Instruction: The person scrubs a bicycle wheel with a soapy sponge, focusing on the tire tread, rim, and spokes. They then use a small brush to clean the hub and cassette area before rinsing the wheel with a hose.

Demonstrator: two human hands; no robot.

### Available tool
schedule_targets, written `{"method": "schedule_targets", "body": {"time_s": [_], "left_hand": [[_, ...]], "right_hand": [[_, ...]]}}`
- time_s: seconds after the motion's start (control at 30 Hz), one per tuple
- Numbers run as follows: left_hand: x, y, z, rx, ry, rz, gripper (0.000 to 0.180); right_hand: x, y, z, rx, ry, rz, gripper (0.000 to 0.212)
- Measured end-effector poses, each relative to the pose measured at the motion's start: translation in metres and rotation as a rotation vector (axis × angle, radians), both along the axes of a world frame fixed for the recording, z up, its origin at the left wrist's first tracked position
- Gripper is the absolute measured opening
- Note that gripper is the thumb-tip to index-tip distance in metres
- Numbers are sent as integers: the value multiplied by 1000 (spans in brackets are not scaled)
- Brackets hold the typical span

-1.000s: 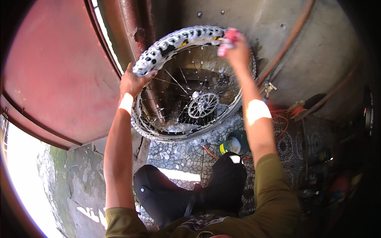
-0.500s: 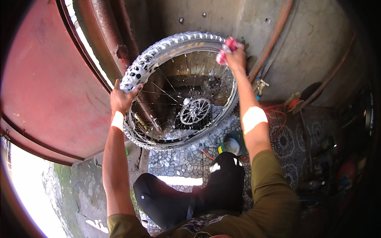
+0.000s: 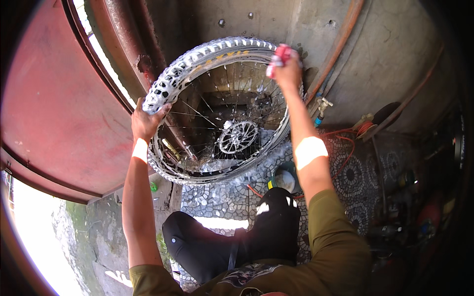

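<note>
A bicycle wheel (image 3: 170, 79) with a knobbly tyre stands tilted in front of me, coated in white suds. Foam also clings to its spokes and to the brake disc (image 3: 238, 137) at the hub. My left hand (image 3: 146, 121) grips the tyre on its left side, thumb on the inner edge and fingers behind. At the upper right of the tyre, my right hand (image 3: 289, 73) is closed round a soapy red cloth (image 3: 280, 60) pressed against the rubber. The cloth hides part of the tyre there, and the hand is slightly blurred.
Behind the wheel rises a concrete wall (image 3: 316, 29). A red metal panel (image 3: 69, 108) fills the left. To the right are a tap (image 3: 323, 104) with a blue fitting and an orange hose (image 3: 365, 129). By my knee, a dark bucket (image 3: 286, 178) stands on the patterned tile floor (image 3: 207, 200).
My right hand and the cloth have shifted slightly left along the tyre's upper right. The wheel, my left hand and the surroundings also appear a little further left.
</note>
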State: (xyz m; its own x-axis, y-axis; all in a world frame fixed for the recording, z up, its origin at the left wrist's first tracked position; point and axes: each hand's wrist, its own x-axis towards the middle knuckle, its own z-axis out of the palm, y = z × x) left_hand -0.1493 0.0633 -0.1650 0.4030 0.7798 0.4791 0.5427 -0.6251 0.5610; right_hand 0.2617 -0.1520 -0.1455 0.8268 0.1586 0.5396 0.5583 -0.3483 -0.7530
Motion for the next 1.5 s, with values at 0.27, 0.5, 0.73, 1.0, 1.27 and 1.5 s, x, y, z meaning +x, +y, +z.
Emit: {"method": "schedule_targets", "body": {"time_s": [0.27,0.5,0.73,1.0,1.27,1.5], "left_hand": [[-21,14,-8,-49,-64,-64,113],[0,-4,-3,23,-73,-34,95],[-22,1,0,8,-110,-63,95],[0,5,-6,26,-66,-42,98],[-19,-1,0,-13,-179,-144,76],[-4,-5,1,-17,-155,-121,82]], "right_hand": [[-205,80,26,-54,-365,702,51],[7,-29,-41,-229,-270,-78,78],[-143,83,4,-209,-618,273,62],[20,-31,-61,-162,15,-34,72],[-62,43,-1,-69,-319,227,48],[23,-25,-83,-15,81,-84,63]]}}
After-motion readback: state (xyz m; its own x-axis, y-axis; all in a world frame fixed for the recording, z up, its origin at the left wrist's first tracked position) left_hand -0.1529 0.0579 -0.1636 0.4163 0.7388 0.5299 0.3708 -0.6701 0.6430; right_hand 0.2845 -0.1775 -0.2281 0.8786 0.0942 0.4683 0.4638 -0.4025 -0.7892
